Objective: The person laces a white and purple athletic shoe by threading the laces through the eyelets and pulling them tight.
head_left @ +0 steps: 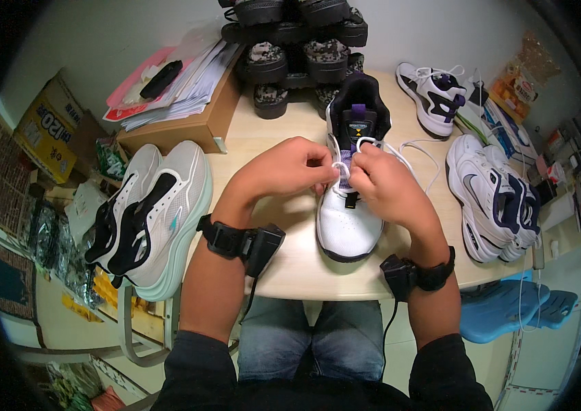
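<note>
A white sneaker (pixel 350 229) with a black collar and purple tongue lining stands on the table, its toe toward me. My left hand (pixel 290 168) is closed in a pinch at the shoe's left side, on a white shoelace (pixel 340 175) over the lower eyelets. From the right, my right hand (pixel 389 181) is closed over the lacing, fingers pinching the same lace. A loose length of lace curls onto the table to the right of the shoe. The fingers partly hide the eyelets and the middle of the tongue.
A matching white and purple sneaker (pixel 434 96) stands at the far right. White sneakers (pixel 485 198) sit along the right edge, and pale running shoes (pixel 167 219) along the left. Behind are a black rack (pixel 290 38) of camouflage shoes and a cardboard box (pixel 215 120) under papers.
</note>
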Demonstrator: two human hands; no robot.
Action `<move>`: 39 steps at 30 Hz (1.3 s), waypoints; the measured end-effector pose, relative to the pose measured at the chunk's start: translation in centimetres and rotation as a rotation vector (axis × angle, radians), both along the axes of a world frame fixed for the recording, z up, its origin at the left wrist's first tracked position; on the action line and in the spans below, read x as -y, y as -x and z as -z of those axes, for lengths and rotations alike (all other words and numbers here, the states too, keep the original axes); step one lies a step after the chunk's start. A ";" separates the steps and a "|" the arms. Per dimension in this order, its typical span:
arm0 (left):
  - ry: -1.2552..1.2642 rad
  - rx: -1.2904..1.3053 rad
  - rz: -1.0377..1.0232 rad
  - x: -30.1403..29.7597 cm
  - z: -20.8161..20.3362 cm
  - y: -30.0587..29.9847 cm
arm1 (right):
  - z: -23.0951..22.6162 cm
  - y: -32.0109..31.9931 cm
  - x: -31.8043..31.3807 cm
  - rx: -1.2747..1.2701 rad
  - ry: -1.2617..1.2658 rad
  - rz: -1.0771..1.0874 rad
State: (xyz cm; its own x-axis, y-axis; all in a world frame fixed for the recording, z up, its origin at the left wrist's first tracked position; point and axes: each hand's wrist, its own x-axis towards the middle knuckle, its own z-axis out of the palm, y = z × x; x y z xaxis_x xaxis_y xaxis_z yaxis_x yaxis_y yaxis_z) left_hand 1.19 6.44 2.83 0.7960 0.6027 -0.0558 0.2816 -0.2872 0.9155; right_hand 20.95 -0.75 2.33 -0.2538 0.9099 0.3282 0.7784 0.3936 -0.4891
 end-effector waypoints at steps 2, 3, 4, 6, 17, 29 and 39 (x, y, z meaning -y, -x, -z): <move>0.015 0.065 0.003 -0.1 0.1 0.2 | 0.3 -0.8 -0.5 -0.126 0.028 -0.119; 0.030 0.130 0.006 -0.2 0.2 0.3 | 0.2 -1.0 -0.6 -0.125 0.028 -0.119; 0.031 0.131 0.006 -0.3 0.3 0.3 | 0.2 -1.2 -0.7 -0.210 0.110 -0.155; 0.014 0.185 0.014 -0.5 0.4 0.4 | -0.1 -1.5 -0.6 -0.295 0.191 -0.191; -0.145 0.083 0.017 -0.1 -0.4 0.2 | -0.6 -1.1 -0.2 -0.604 0.440 -0.046; -0.114 0.020 -0.005 -0.5 0.1 1.0 | 0.1 -0.2 -0.4 -0.199 0.106 -0.073; -0.149 -0.003 0.030 -0.2 -0.3 0.7 | -0.7 0.6 0.2 -0.068 0.080 -0.021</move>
